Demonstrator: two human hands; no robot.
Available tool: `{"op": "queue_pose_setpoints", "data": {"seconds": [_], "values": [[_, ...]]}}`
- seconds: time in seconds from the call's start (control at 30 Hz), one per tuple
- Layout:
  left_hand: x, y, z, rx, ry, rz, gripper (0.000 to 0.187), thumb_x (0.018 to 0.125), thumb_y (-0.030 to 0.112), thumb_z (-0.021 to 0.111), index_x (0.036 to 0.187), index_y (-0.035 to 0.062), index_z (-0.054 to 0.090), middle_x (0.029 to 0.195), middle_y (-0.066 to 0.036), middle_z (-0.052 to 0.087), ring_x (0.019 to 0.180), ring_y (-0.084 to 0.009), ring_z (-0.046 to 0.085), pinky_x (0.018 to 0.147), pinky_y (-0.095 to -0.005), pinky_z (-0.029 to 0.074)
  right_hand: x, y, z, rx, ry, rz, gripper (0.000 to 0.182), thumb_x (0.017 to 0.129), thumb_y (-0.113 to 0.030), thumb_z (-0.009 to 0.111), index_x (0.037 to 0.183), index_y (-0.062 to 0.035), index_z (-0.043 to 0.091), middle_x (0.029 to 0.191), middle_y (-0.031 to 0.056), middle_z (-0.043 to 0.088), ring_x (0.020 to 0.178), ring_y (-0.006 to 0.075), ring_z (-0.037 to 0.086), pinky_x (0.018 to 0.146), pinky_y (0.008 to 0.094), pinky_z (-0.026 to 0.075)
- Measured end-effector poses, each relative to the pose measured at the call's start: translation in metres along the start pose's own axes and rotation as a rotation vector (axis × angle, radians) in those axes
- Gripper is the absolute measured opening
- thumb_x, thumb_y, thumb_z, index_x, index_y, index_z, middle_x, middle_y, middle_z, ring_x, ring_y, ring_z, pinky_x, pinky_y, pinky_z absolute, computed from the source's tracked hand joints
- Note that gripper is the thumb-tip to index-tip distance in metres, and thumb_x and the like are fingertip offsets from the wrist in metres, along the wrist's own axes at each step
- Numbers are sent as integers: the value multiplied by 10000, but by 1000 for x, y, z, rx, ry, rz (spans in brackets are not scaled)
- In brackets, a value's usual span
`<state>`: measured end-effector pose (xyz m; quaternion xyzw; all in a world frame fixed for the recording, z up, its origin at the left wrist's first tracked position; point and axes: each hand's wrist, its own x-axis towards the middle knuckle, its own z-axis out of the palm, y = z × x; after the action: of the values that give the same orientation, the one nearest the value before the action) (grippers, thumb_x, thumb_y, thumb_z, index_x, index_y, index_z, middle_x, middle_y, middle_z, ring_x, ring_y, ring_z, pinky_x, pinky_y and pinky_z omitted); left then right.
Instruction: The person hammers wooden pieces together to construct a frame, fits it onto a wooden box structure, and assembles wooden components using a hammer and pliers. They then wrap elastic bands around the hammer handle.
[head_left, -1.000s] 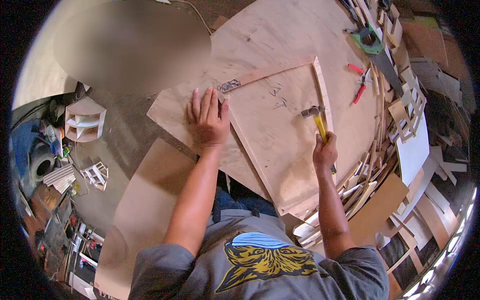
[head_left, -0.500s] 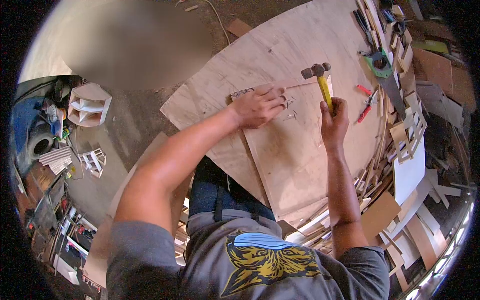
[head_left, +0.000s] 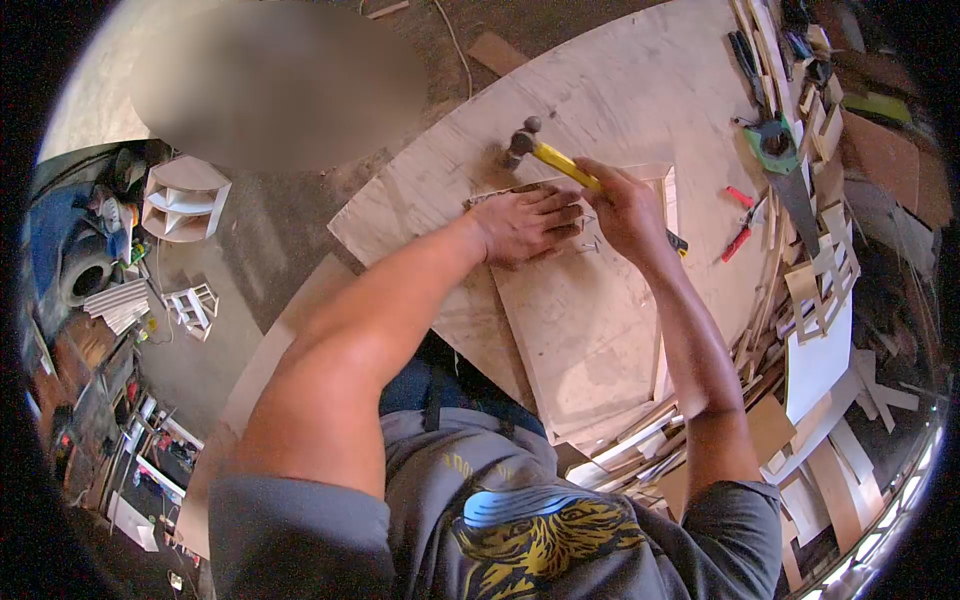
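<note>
- Step in hand: looks like nailing at the far-left corner of a wooden frame [head_left: 671, 195]; judging by the hammer and loose nails, not by any visible strike.
- Frame is lying on a big plywood sheet [head_left: 620, 75], in front of the person; its far-left corner is sitting mostly under the left hand.
- Right hand [head_left: 622, 208] is gripping the hammer [head_left: 562, 164], fingers closed round the yellow handle; the butt is poking out below the hand.
- Hammer head is pointing left, beyond the frame's far strip, seemingly raised off the sheet; a shadow is showing beside it.
- Left hand [head_left: 530, 228] is lying palm-down over the corner, fingers bunched; can't tell if it's pinching a nail or only bracing the wood.
- Loose nails [head_left: 592, 244] are lying inside the frame, between both hands, partly hidden.
- Red-handled pliers [head_left: 737, 245] and a green-handled handsaw [head_left: 775, 145] are lying off to the right, neither hand touching them.
- Next move, my read: it's calling for a steady corner, a nail standing upright, and short controlled taps.
- Risk: left fingers are resting close to the likely striking spot, so aiming matters; a loose joint could be shifting under a hit.
</note>
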<state>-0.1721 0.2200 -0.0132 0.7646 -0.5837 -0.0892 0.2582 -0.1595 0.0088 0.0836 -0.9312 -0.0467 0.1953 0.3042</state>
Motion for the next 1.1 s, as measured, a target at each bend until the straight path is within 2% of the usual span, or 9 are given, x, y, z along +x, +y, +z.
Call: {"op": "queue_pose_setpoints", "data": {"seconds": [0.1,0.2,0.27,0.57,0.67,0.8,0.87,0.97,1.1], "values": [[-2,-3,6,-26,54,-10,515,974,374,536,1383,63,550,1507,-174,461,1494,-364,320,1266,-501,194,24,-7,1,-58,-159,27,408,946,-178,641,1352,-215,644,1144,138,708,976,371,704,820,468,565],[1,0,4,-36,-27,-42,538,962,391,546,1396,72,551,1519,-170,459,1488,-383,324,1274,-503,175,33,-15,-1,-32,-135,-144,417,938,-123,652,1353,-161,655,958,145,686,861,343,683,751,435,533],[3,2,-9,-29,-118,-50,545,970,405,532,1420,98,553,1546,-164,455,1487,-378,333,1275,-504,176,38,-18,-1,-56,-157,-135,422,934,-113,651,1351,-172,660,961,140,689,860,341,683,751,437,535],[3,2,-14,-82,-88,-48,544,967,447,551,1403,123,578,1544,-157,456,1497,-362,316,1276,-524,150,51,-13,2,-67,-196,-124,415,917,-94,646,1323,-171,686,951,139,705,872,346,688,750,432,543],[-1,-1,0,-119,85,-4,498,946,401,581,1309,62,603,1434,-177,501,1450,-385,357,1264,-514,191,54,-12,4,-50,-179,-163,415,914,-95,649,1319,-177,687,947,133,705,860,344,689,734,430,544],[0,0,-5,-122,97,-4,482,950,411,576,1290,71,620,1432,-177,502,1444,-377,366,1262,-512,198,56,-22,-1,-100,-175,-107,409,918,-100,647,1315,-189,688,945,112,704,838,336,693,706,423,545],[-1,0,-5,-122,94,-17,484,947,415,578,1285,72,622,1429,-176,503,1442,-373,369,1260,-512,203,50,-18,3,-145,-202,-166,403,926,-101,639,1315,-192,688,941,103,700,828,334,694,694,423,547],[-1,0,-4,-90,-123,-27,577,956,500,536,1403,137,573,1544,-149,451,1492,-363,319,1275,-524,155,48,-17,4,-139,-206,-196,406,927,-91,624,1315,-195,689,941,99,697,818,332,695,689,431,549],[3,1,-13,-21,-139,-29,584,954,505,524,1406,139,573,1545,-143,450,1494,-361,316,1280,-525,138,49,-13,5,-88,-145,-144,423,915,-71,614,1313,-193,691,945,101,698,801,332,697,684,442,552]]}}
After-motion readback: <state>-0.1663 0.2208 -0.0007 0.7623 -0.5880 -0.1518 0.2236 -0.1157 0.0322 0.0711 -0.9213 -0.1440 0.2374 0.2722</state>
